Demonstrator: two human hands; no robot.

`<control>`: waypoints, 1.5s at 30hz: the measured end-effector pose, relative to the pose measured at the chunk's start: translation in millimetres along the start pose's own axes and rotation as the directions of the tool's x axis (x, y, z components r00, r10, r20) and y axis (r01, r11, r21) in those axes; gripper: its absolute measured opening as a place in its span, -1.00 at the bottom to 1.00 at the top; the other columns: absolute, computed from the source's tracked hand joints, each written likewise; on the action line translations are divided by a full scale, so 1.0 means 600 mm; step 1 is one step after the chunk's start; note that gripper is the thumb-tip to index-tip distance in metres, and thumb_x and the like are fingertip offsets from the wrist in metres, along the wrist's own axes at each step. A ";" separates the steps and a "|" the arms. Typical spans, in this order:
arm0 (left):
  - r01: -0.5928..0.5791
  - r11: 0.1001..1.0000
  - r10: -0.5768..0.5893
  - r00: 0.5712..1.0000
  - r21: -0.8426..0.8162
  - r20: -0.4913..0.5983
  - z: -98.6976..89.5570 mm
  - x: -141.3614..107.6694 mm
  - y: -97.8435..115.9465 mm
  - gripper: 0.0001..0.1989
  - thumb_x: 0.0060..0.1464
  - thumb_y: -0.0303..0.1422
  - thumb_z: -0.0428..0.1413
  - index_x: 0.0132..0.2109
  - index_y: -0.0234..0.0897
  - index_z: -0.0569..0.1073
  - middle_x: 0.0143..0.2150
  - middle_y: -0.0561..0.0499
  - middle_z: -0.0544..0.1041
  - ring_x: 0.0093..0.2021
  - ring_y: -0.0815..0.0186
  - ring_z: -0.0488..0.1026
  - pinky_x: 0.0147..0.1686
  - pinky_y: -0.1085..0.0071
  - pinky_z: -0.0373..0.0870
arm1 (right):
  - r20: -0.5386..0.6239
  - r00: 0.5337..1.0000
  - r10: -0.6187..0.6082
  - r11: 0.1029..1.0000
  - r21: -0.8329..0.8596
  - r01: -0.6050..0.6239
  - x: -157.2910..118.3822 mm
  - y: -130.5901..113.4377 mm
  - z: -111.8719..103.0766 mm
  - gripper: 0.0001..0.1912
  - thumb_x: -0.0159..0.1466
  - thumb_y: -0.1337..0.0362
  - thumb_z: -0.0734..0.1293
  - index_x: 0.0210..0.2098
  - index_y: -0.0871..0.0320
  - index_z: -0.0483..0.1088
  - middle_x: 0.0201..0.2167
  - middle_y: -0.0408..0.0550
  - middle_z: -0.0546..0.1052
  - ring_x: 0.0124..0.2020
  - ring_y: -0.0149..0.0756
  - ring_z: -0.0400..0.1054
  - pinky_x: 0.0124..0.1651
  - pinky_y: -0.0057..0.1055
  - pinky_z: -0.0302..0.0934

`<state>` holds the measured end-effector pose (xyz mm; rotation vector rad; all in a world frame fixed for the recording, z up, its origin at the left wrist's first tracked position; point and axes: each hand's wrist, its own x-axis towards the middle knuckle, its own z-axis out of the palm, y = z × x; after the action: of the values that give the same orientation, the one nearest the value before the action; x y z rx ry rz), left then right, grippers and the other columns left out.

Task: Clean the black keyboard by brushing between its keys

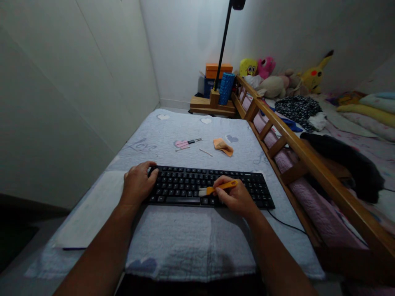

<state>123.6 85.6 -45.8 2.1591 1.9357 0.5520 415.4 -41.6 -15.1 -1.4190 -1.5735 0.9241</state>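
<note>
A black keyboard lies across the cloth-covered table. My left hand is closed on its left end, with the thumb on top and the fingers over the far corner. In my right hand is a small brush with a yellow handle, pinched between thumb and fingers. Its pale bristles rest on the lower rows of keys, right of the middle. Beyond the keyboard lie an orange cloth, a cotton swab and a slim dark-handled tool.
Light blue patterned cloth covers the table. A white sheet or pad lies at the left. Along the right runs a wooden bed rail, with plush toys behind it. The keyboard's cable trails right. A wall closes the left side.
</note>
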 end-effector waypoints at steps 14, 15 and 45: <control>0.007 1.000 -0.007 1.000 0.021 0.016 -0.002 -0.001 0.003 -0.55 0.23 -0.18 -0.07 0.09 -0.26 0.55 0.09 -0.21 0.61 0.12 -0.07 0.49 0.15 0.04 0.35 | -0.281 0.959 -0.038 0.994 -0.113 0.006 -0.010 0.006 -0.053 -0.90 0.09 0.30 0.24 -0.53 0.10 0.36 -0.65 -0.20 0.35 -0.59 -0.38 0.21 -0.50 -0.44 0.04; 0.007 1.000 -0.008 1.000 0.023 0.015 -0.001 0.000 0.003 -0.55 0.23 -0.18 -0.06 0.08 -0.26 0.55 0.08 -0.21 0.61 0.12 -0.07 0.49 0.14 0.04 0.36 | -0.267 0.963 -0.024 0.998 -0.062 0.007 -0.010 0.005 -0.049 -0.90 0.11 0.29 0.25 -0.49 0.11 0.39 -0.62 -0.19 0.39 -0.57 -0.36 0.27 -0.48 -0.45 0.09; 0.005 1.000 -0.005 1.000 0.014 0.015 -0.002 0.000 0.002 -0.55 0.23 -0.18 -0.06 0.09 -0.26 0.54 0.09 -0.20 0.61 0.12 -0.07 0.49 0.16 0.02 0.35 | -0.256 0.966 -0.036 0.968 -0.249 -0.029 -0.011 0.010 -0.070 -0.88 0.04 0.30 0.20 -0.62 0.10 0.26 -0.69 -0.20 0.26 -0.60 -0.38 0.14 -0.49 -0.43 -0.04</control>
<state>124.5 85.1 -44.4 2.1598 1.9424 0.5215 456.1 -47.5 -4.0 -1.6385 -1.5309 0.5224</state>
